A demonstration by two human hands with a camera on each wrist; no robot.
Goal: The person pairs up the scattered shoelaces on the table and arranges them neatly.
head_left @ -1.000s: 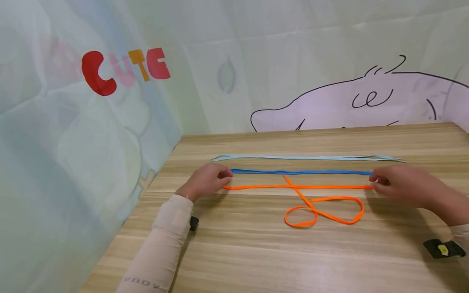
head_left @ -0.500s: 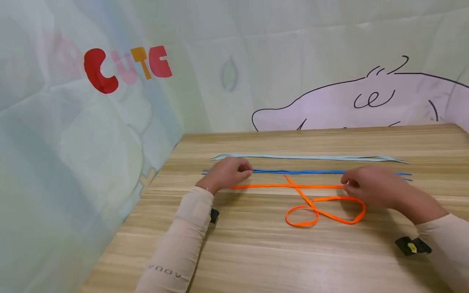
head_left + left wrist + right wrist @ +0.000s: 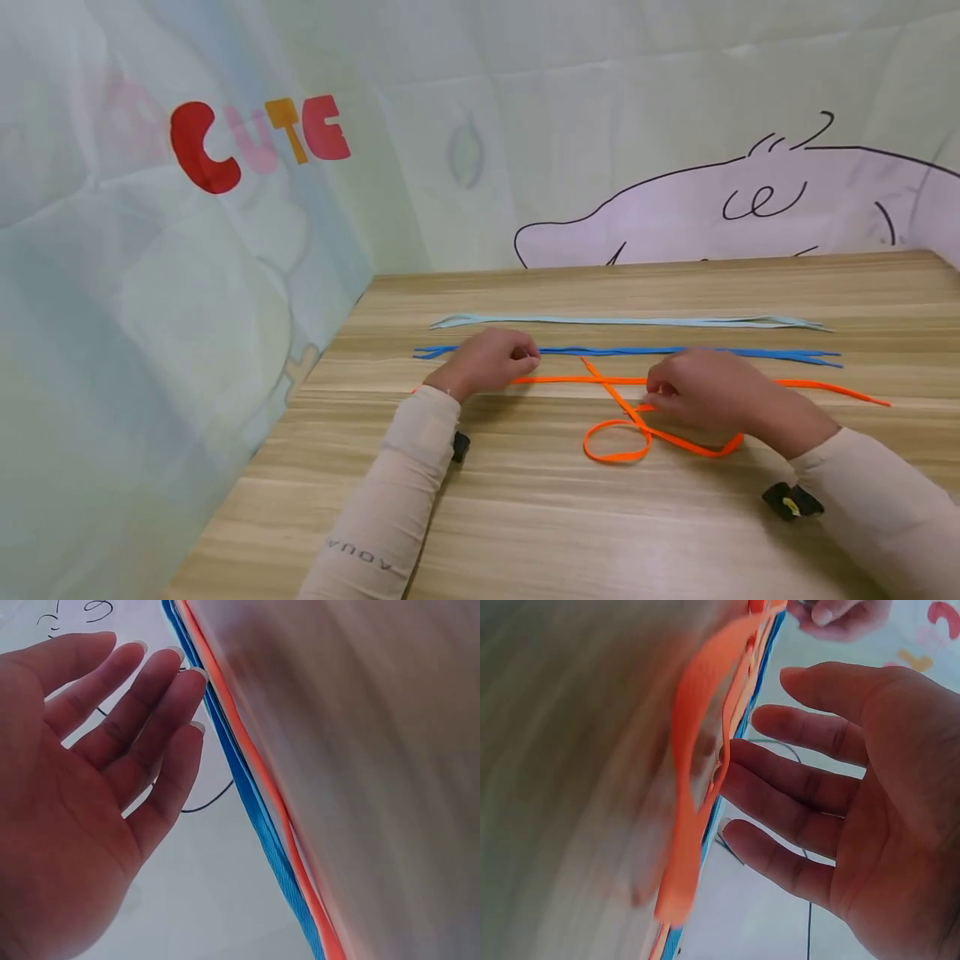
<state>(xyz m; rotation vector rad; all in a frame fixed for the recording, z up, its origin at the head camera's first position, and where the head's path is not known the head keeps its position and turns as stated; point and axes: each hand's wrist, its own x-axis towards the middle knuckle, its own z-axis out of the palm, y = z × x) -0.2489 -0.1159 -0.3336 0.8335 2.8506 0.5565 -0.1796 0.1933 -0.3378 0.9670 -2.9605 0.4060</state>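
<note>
An orange shoelace [image 3: 555,380] lies on the wooden table, one stretch straight from left to right, the rest crossing it and curling into loops nearer the front. Behind it a doubled blue shoelace [image 3: 600,352] runs parallel, its ends splayed. My left hand [image 3: 487,360] is over the left part of both laces; the left wrist view shows its fingers loosely bent, nothing held. My right hand [image 3: 708,392] hovers over the right-hand orange loop and hides part of it. In the right wrist view, its relaxed fingers are near the orange lace [image 3: 679,892], with nothing gripped.
A doubled pale blue shoelace [image 3: 600,322] lies stretched out farther back. The wooden table [image 3: 570,533] ends at a printed cloth backdrop [image 3: 442,108] at the back and left. A dark wrist camera [image 3: 792,502] hangs under the right wrist.
Both hands have moved inward from the laces' ends, left hand rightward and right hand leftward. The ends of the blue lace and the right end of the orange one are now uncovered.
</note>
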